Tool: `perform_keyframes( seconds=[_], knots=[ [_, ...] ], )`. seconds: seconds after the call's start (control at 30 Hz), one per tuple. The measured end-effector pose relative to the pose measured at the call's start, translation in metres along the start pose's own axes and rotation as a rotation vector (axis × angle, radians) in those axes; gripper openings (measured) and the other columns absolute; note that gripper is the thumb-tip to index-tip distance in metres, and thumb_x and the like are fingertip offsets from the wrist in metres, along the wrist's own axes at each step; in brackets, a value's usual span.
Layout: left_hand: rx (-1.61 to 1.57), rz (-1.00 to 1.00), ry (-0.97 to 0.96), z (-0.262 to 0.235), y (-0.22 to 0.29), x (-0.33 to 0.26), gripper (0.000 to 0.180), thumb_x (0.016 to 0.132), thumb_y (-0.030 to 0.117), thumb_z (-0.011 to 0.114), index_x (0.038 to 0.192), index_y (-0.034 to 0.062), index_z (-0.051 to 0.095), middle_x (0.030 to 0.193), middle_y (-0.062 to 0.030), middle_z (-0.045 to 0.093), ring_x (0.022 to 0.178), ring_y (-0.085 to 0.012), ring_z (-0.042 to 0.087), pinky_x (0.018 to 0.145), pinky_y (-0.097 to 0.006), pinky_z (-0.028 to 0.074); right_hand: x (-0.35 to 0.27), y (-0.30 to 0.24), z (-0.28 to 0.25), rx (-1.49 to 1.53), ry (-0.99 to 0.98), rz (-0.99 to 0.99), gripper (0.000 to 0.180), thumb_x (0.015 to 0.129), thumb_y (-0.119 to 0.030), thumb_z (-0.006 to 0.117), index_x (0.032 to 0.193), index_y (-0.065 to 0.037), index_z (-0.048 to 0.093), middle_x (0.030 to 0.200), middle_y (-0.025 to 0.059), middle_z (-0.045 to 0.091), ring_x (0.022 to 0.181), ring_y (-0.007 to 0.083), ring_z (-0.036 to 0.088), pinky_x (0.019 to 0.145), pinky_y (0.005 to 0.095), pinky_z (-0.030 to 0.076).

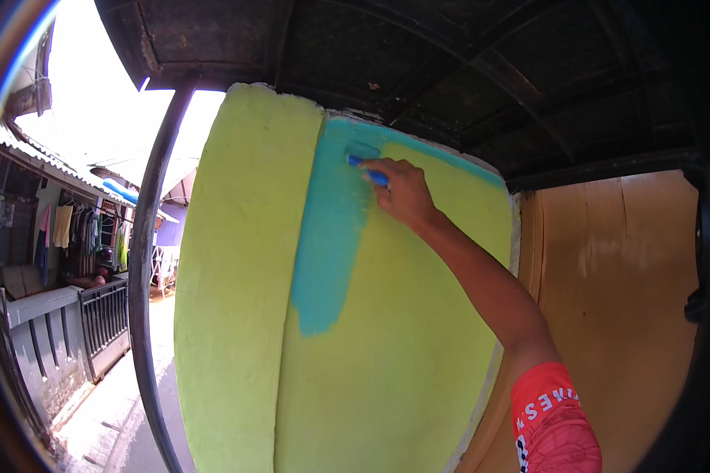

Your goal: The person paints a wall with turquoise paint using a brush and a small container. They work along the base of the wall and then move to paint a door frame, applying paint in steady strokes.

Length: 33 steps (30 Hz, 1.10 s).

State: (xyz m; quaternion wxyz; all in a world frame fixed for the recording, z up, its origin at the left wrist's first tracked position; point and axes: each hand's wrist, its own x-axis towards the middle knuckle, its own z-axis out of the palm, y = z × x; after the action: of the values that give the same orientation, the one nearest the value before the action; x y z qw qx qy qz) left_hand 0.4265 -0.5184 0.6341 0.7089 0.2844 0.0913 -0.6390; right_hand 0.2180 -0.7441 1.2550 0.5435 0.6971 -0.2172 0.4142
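Observation:
My right hand (403,189) is raised against the upper part of a lime-green wall (402,315), its fingers closed round the blue handle of a paintbrush (377,177). The brush's head is coated in turquoise and presses on the wall, so its bristles are hard to tell from the paint around them. A turquoise painted patch (323,268) runs down the left side of this wall panel and ends in a ragged lower edge. Along the top of the panel a thin turquoise band (457,162) stretches to the right. My left hand is out of the picture.
A dark roof with beams (418,63) hangs low over the wall. To the left stand a protruding green wall section (237,260) and a dark post (143,260). Beyond lie a lane, a railing (104,315) and hanging clothes (63,225). Brown wooden panelling (615,315) is at right.

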Motion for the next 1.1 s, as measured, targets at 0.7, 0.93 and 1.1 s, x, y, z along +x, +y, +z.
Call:
perform_keyframes(
  seconds=[0.7,0.93,1.1],
  knots=[
    [0.038,0.025,-0.092,0.018,0.008,-0.017,0.049,0.105,0.043,0.039,0.132,0.0053,0.058,0.121,-0.0139,0.064,0.106,-0.0307,0.064,0.088,-0.048,0.056,-0.087,0.171,-0.072,-0.441,0.351,0.774,0.028,0.095,-0.019,0.064,0.118,-0.001,0.067,0.101,0.0234,0.075,0.094,0.0396,0.074,0.081,0.0505,0.058],
    [0.088,0.024,-0.157,0.029,-0.021,-0.011,0.049,0.106,0.041,0.04,0.132,0.0036,0.058,0.121,-0.0164,0.064,0.106,-0.0314,0.065,0.089,-0.048,0.057,-0.014,0.025,0.02,0.185,0.253,0.201,0.02,0.095,-0.017,0.068,0.113,-0.009,0.069,0.094,0.0162,0.075,0.082,0.0361,0.073,0.077,0.0448,0.057],
    [0.123,0.023,-0.229,0.044,-0.037,-0.017,0.049,0.106,0.04,0.041,0.133,0.0024,0.058,0.122,-0.0181,0.065,0.106,-0.0318,0.066,0.089,-0.049,0.058,-0.017,0.06,-0.006,0.515,0.398,0.49,0.021,0.097,-0.024,0.071,0.106,-0.006,0.071,0.079,0.0137,0.071,0.071,0.0237,0.071,0.07,0.0381,0.054]
  ],
)
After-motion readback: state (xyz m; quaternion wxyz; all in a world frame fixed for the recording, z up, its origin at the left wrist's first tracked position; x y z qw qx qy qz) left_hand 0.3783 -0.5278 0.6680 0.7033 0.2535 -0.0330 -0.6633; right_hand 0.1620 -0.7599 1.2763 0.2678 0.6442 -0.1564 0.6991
